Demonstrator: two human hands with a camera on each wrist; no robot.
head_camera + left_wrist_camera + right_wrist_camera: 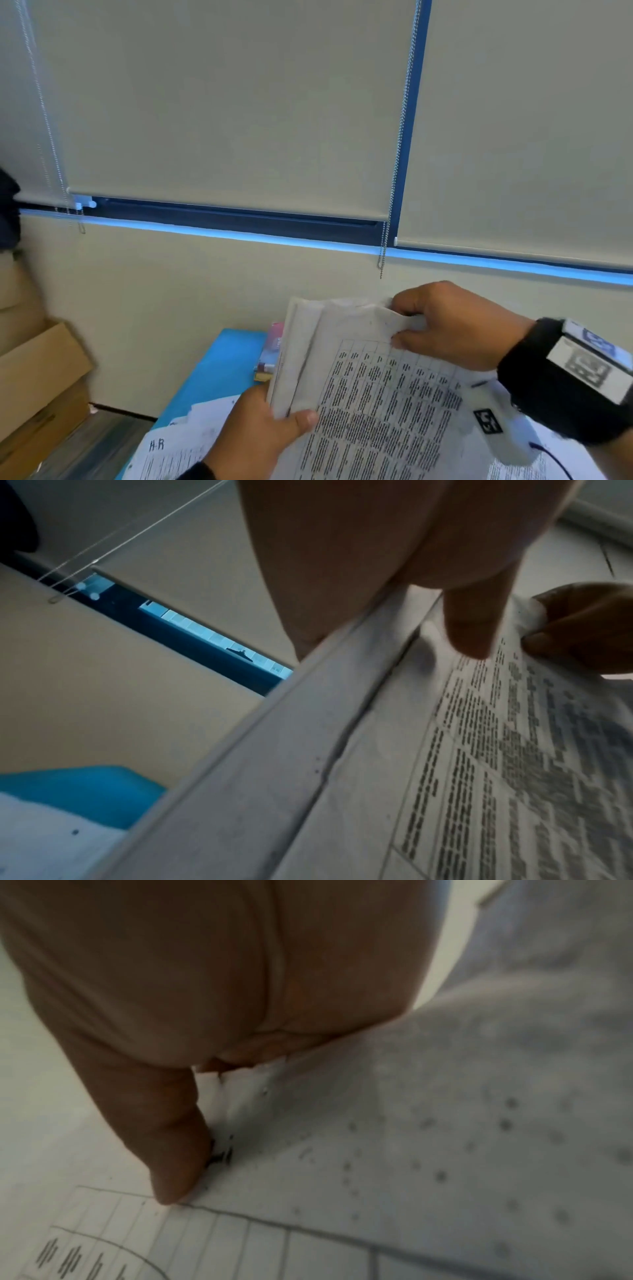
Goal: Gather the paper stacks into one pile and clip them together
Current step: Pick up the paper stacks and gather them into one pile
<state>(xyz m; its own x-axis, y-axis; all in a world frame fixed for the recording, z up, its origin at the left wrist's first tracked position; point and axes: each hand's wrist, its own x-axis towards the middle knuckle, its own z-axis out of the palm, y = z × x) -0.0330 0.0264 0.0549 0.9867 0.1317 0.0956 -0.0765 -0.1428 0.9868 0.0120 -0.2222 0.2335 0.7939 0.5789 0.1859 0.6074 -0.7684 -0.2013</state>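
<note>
A thick stack of printed paper (370, 387) is held tilted above the blue table (219, 370); its top sheet carries a table of text. My left hand (263, 428) grips the stack's left edge, thumb on top of the page. My right hand (452, 325) pinches the far right corner, thumb pressing the top sheet. The left wrist view shows the stack's edge (274, 750) and my thumb (472, 626) on the print. In the right wrist view my thumb (171, 1164) presses the paper (377, 1150). More loose sheets (171, 448) marked "H-R" lie on the table below.
A pink and yellow object (270, 353) sits on the table behind the stack, partly hidden. Cardboard boxes (37, 387) stand on the floor at the left. A beige wall and window blinds (239, 102) with bead chains rise behind the table.
</note>
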